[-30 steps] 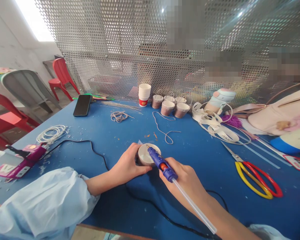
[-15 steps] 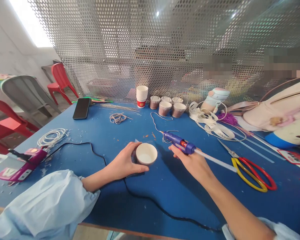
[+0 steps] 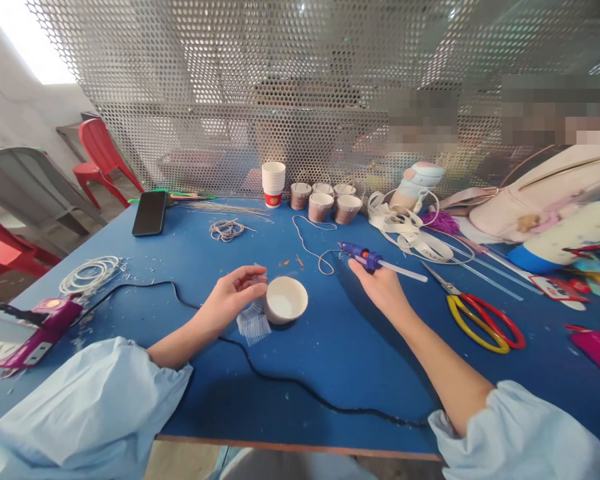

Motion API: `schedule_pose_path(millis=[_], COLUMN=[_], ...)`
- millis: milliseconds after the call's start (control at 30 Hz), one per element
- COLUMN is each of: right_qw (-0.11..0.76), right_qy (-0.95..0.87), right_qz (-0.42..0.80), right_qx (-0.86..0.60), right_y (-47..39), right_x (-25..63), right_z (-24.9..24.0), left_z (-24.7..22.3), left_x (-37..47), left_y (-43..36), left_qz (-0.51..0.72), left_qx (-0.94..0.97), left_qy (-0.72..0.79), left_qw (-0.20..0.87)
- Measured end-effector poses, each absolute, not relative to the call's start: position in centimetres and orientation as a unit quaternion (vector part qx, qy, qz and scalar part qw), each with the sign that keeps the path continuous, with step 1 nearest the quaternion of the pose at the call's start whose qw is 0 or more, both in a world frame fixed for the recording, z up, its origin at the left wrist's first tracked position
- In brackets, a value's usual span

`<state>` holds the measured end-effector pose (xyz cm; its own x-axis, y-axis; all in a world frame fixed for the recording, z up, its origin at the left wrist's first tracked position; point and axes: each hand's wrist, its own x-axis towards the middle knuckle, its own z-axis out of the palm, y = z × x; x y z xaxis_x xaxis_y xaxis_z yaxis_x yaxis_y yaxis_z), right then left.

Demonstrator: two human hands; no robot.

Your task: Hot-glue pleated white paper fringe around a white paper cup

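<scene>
A small white paper cup (image 3: pixel 287 300) stands upright on the blue table, partly over a clear ribbed plastic piece (image 3: pixel 254 325). My left hand (image 3: pixel 235 293) is just left of the cup, with thumb and fingers apart and nothing between them. My right hand (image 3: pixel 383 287) is closed around a blue glue gun (image 3: pixel 363 255), whose nozzle points left and away from me. A long clear glue stick (image 3: pixel 404 272) sticks out of its back end. Close to the nozzle lies a loose end of thin cord (image 3: pixel 325 261).
Several twine-wrapped cups (image 3: pixel 321 208) and a stack of paper cups (image 3: pixel 273 183) line the mesh screen. Scissors (image 3: pixel 473 317) lie right. A black cable (image 3: pixel 280 380) crosses in front of me. A power strip (image 3: pixel 35 333), white cord coil (image 3: pixel 90 275) and phone (image 3: pixel 150 213) are left.
My left hand has let go of the cup and drawn off to its left, uncovering the plastic piece. My right hand has moved farther from me with the glue gun. The view has shifted slightly.
</scene>
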<state>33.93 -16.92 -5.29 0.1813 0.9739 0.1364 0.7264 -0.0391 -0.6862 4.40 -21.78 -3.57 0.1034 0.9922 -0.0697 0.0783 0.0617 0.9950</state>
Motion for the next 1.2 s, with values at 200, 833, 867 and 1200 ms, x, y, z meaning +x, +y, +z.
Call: schedule_pose_path(millis=[200, 833, 867, 1200], right_qw=[0.274, 0.268, 0.248, 0.219], right_qy=[-0.598, -0.919, -0.927, -0.929], right_qz=[0.157, -0.016, -0.021, 0.006], right_qx=[-0.737, -0.289, -0.279, -0.300], right_y=[-15.9, -25.5, -25.0, -24.8], right_x=[35.1, 26.7, 25.9, 28.3], right_z=[-6.5, -2.8, -3.0, -2.3], left_z=[-4.0, -5.1, -5.0, -3.7], left_x=[4.5, 5.2, 5.2, 2.9], left_y=[-21.6, -20.9, -21.0, -19.3], left_qz=[0.465, 0.486, 0.489, 0.559], left_qx=[0.489, 0.515, 0.513, 0.455], left_qy=[0.483, 0.541, 0.541, 0.494], left_qw=[0.559, 0.454, 0.453, 0.487])
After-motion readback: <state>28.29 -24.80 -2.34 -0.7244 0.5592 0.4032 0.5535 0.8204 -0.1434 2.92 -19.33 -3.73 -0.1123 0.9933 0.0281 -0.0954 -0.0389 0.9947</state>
